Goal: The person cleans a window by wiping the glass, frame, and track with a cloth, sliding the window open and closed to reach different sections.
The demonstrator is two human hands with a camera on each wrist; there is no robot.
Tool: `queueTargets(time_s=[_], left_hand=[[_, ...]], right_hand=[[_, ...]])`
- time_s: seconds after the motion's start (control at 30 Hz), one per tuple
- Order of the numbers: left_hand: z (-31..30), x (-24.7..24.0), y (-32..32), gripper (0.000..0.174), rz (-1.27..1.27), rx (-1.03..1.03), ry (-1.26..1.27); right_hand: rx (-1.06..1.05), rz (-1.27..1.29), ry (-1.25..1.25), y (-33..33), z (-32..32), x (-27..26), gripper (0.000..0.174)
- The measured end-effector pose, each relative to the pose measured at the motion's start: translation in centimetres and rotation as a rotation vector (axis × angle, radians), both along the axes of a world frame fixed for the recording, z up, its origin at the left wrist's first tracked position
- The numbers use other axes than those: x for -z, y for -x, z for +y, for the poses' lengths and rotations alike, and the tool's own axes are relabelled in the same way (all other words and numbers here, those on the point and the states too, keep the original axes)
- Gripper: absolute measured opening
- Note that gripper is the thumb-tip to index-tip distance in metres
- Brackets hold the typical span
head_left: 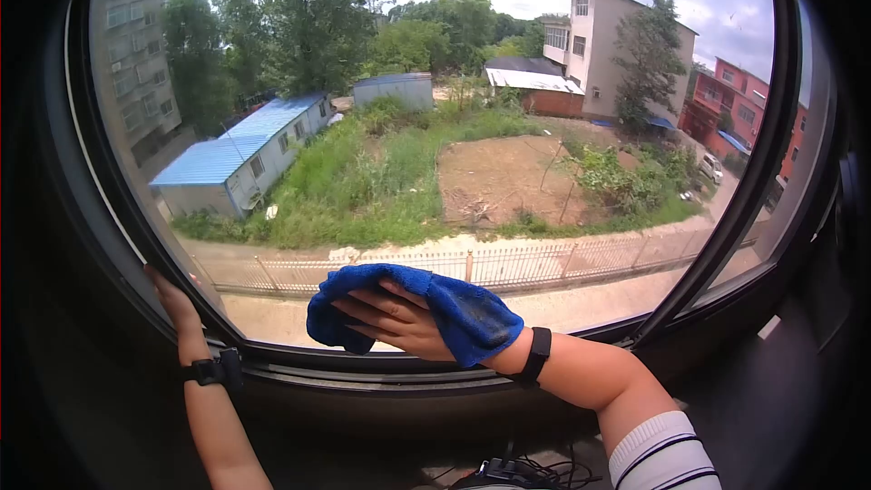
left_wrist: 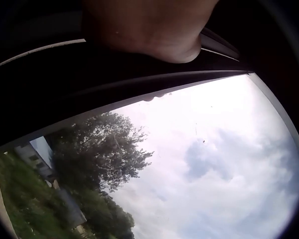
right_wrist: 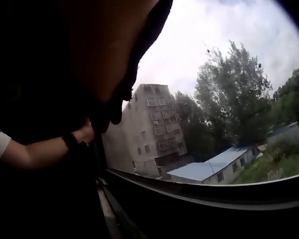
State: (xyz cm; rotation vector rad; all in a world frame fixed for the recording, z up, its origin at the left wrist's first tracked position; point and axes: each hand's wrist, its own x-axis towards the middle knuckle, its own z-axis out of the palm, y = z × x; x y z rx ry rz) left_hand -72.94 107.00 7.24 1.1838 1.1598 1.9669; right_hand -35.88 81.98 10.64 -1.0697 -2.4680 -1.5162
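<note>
In the head view, my right hand [head_left: 404, 322] is spread over a blue cloth [head_left: 476, 313] at the lower part of the window glass [head_left: 508, 259]. Its fingers lie nearly straight, with folds of the cloth around them and their tips partly covered. A dark grey smudge marks the cloth near the wrist. My left hand [head_left: 174, 301] rests against the dark window frame [head_left: 113, 191] at the lower left. From the left wrist only the heel of that hand [left_wrist: 154, 30] shows, close to the frame; its fingers are mostly hidden.
A dark sill with metal sliding tracks [head_left: 363, 377] runs below the glass. Black cables [head_left: 544, 472] lie at the bottom near my body. Beyond the pane are a railing [head_left: 426, 268], a blue-roofed shed [head_left: 249, 141], trees and buildings.
</note>
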Motion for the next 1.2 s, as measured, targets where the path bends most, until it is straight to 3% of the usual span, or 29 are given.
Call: queueTargets(time_s=[0.33,0.43,0.5,0.53,0.63,0.7,0.73,0.8,0.87,0.93,1.03,1.1,1.13,1.17,1.2], left_hand=[[-0.6,-0.2,-0.4,0.079,-0.003,0.052,0.009],[0.2,0.2,-0.3,0.076,-0.013,0.101,-0.005],[1.2,0.7,0.0,0.078,-0.002,0.142,-0.032],[0.8,0.2,-0.3,0.078,0.001,0.152,-0.018],[-0.4,-1.0,-1.3,0.079,0.029,0.229,-0.028],[-0.1,-1.0,-2.2,0.079,0.058,0.192,-0.039],[0.9,-0.4,-2.0,0.079,0.116,0.168,-0.083],[0.7,-0.8,-2.2,0.078,0.181,0.164,-0.108],[0.5,-1.0,-1.5,0.075,0.248,0.201,-0.116],[-0.7,-2.1,-2.3,0.074,0.278,0.174,-0.171],[-1.0,-2.1,-2.4,0.073,0.298,0.225,-0.172],[-0.4,-1.6,-2.9,0.071,0.134,0.285,-0.291],[-1.6,-2.5,-2.2,0.07,0.138,0.39,-0.179],[-1.5,-2.2,-1.9,0.068,0.305,0.281,-0.103],[-1.5,-2.1,-2.1,0.068,0.312,0.248,-0.155]], right_hand=[[0.047,0.09,0.104,-3.3,-3.1,0.1,0.058],[0.13,0.074,-0.046,-5.3,-4.8,-1.6,0.053],[0.111,0.189,-0.139,-6.0,-4.7,-4.4,0.042],[0.127,0.285,-0.163,-5.7,-4.4,-6.7,0.054],[0.095,0.358,-0.542,-2.9,-1.6,-17.7,0.046],[-0.069,0.617,-0.611,-3.1,2.2,-23.5,0.047],[0.01,0.617,-0.703,-1.6,3.4,-26.3,0.042],[0.094,0.608,-0.795,2.6,5.5,-28.2,0.039],[-0.138,0.622,-0.801,8.0,8.6,-28.5,0.042],[-0.131,0.475,-0.677,10.5,11.9,-25.4,0.048],[-0.069,0.475,-0.412,17.2,13.0,-15.1,0.053],[0.023,0.412,-0.181,19.0,12.5,-7.5,0.056],[0.069,0.332,-0.076,19.0,11.6,-4.1,0.057],[0.111,0.251,0.022,18.4,10.6,-1.5,0.059],[0.156,0.116,0.131,17.7,9.6,0.8,0.06]])
